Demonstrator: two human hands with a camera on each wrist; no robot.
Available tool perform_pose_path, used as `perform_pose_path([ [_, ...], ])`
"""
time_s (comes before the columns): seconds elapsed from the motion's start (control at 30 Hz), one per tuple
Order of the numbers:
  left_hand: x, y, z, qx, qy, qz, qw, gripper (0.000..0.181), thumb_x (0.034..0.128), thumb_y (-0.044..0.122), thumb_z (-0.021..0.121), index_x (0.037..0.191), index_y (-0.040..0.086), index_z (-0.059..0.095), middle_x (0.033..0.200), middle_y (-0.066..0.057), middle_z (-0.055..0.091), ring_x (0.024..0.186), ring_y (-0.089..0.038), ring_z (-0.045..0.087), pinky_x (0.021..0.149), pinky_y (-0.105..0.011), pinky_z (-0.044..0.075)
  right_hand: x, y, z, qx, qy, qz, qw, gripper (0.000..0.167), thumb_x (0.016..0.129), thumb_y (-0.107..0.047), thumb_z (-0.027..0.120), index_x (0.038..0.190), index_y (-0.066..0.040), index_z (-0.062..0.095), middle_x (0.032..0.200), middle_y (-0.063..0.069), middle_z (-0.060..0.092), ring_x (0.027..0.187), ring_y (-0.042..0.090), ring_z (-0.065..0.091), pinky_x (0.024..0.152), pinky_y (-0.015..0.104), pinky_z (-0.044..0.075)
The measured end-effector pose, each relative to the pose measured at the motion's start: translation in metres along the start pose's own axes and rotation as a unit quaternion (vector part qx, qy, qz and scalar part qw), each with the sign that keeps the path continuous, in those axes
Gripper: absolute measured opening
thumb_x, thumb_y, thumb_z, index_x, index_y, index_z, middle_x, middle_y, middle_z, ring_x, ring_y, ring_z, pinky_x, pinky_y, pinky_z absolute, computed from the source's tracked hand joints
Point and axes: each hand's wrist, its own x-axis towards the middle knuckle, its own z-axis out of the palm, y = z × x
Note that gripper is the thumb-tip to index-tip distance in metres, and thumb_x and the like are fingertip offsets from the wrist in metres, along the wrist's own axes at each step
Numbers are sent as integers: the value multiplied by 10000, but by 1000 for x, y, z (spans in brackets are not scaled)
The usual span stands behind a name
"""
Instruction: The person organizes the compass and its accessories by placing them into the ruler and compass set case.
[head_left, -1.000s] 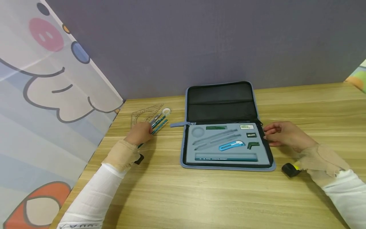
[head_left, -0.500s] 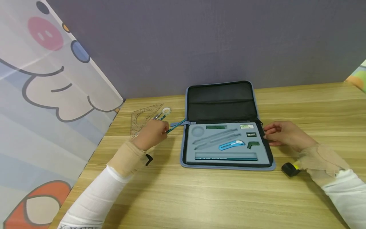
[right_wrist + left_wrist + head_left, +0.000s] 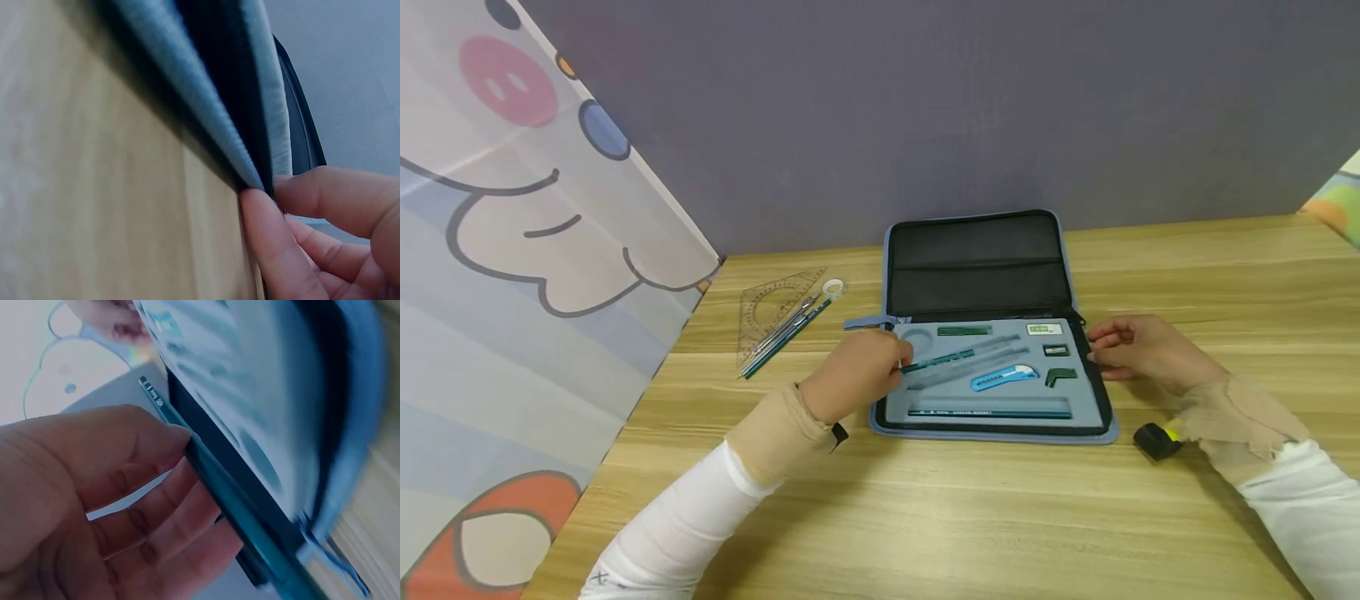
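In the head view, my left hand (image 3: 859, 373) pinches a dark green pencil (image 3: 942, 361) over the left part of an open zip case (image 3: 977, 290). The left wrist view shows the pencil (image 3: 228, 490) between thumb and fingers, its printed end pointing away. On the case's right edge, my right hand (image 3: 1150, 354) grips the rim between thumb and finger, as the right wrist view shows. The grey foam tray (image 3: 898, 387) holds a blue utility knife (image 3: 1004, 378), an eraser (image 3: 1043, 329), a sharpener (image 3: 1056, 351), a green angled piece (image 3: 1061, 377) and a pencil (image 3: 989, 413) in the front slot.
Left of the case, a clear set square (image 3: 752, 312), a metal compass (image 3: 782, 327), a green pencil (image 3: 786, 340) and a small white ring-shaped roll (image 3: 833, 288) lie on the wooden table (image 3: 970, 517). A grey panel (image 3: 970, 117) stands behind.
My left hand has lifted the pencil from the group at the left and carried it rightward over the case. My right hand has stayed on the case's edge.
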Motion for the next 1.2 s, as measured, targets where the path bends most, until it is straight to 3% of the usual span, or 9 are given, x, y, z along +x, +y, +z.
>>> perform_pose_path([
  [0.2,10,28,5,-35,-60,479,9988,152,833,-22,619,764,107,659,695,-7,544,615,-84,388,534,-201,318,1,0,1,25,19,-11,10000,434,874,21,584,1227,183,390,931,77,575,770,45,612,698,290,554],
  [0.4,21,45,6,-21,-451,477,9978,144,867,26,624,841,148,697,771,23,588,657,-65,427,580,-177,370,2,-2,2,42,12,35,10000,429,874,18,578,1228,173,393,943,80,576,784,43,613,709,291,553],
  [0.53,26,53,7,112,-612,485,9969,132,878,54,627,893,154,713,848,21,635,707,-59,521,596,-160,403,1,-1,2,16,9,73,10000,421,872,19,573,1223,170,396,937,79,577,782,44,612,705,289,553],
  [0.63,29,57,9,148,-612,524,9966,163,872,46,621,934,154,726,917,9,664,792,-78,597,650,-170,457,1,1,1,35,19,84,10000,421,872,21,580,1220,171,396,929,75,575,774,46,611,697,288,554],
  [0.83,34,60,17,-1,-638,574,9963,210,856,13,611,947,151,741,951,20,684,841,-75,617,686,-169,476,-1,1,2,84,34,33,10000,417,870,22,586,1212,175,402,917,65,577,772,46,611,701,290,554],
  [1.2,40,64,28,-62,-717,759,9945,174,874,36,611,920,150,735,901,29,680,753,-50,584,659,-161,457,-1,-2,0,13,60,101,9999,415,879,16,567,1226,171,398,946,93,572,783,47,611,706,291,554],
])
